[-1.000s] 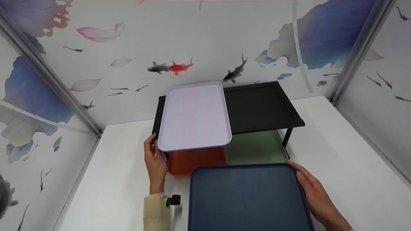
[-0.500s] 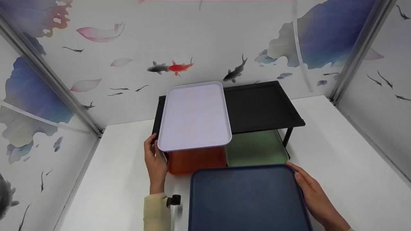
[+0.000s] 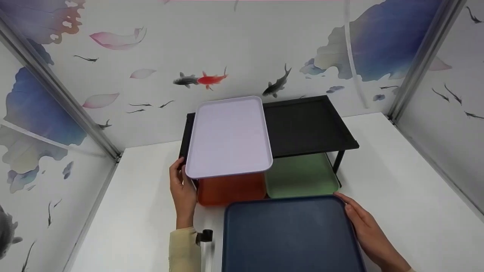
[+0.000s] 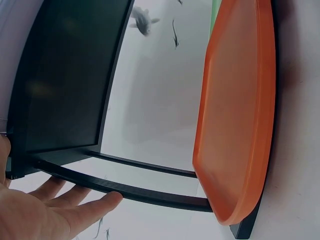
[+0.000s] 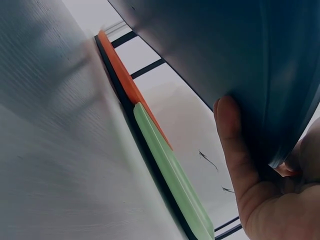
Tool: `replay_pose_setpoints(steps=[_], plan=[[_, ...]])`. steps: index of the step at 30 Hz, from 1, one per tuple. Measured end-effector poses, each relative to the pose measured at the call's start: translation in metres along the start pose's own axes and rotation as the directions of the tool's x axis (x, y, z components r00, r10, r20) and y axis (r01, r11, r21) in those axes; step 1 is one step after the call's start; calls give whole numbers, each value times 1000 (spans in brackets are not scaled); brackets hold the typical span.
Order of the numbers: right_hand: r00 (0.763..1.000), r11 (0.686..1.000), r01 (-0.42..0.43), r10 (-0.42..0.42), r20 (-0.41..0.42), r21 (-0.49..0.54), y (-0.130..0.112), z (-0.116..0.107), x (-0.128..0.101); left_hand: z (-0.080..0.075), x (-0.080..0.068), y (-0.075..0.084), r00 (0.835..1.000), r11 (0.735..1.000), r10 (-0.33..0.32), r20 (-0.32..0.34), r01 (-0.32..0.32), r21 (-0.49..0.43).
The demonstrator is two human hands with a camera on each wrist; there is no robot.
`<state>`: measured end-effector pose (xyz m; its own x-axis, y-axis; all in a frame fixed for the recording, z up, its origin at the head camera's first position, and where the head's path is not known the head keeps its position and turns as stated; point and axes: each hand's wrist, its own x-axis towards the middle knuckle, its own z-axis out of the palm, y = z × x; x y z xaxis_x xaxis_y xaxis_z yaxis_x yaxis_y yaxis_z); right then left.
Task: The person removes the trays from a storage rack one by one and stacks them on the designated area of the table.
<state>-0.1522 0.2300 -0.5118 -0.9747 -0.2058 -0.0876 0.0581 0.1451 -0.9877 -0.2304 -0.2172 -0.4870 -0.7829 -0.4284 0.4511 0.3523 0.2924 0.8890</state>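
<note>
The right hand [image 3: 368, 228] grips the right edge of a dark blue rectangular tray with rounded corners [image 3: 291, 234], thumb and fingers clamped on opposite faces; the tray is held clear of a white flat table [image 3: 132, 211], in front of a black two-tier rack [image 3: 302, 126], its near edge cut off in the head view; the left hand [image 3: 184, 192] holds the rack's left side by a leg, part of it cut off in the left wrist view; a pale lavender rectangular tray [image 3: 230, 136] lies on the upper tier; below, a glossy orange tray [image 3: 230, 190] and a pale green tray [image 3: 300, 177] sit side by side, their backs hidden in the head view; a small black object [image 3: 206, 235] beside the pale yellow sleeve [image 3: 184, 249] is hard to make out.
</note>
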Motion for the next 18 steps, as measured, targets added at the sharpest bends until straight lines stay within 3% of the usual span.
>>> replay_pose_setpoints(steps=[18], plan=[[998,997,-70,70,3,-32,3,4,0,0,-1,1,1000,1000,-12,3,12,2]])
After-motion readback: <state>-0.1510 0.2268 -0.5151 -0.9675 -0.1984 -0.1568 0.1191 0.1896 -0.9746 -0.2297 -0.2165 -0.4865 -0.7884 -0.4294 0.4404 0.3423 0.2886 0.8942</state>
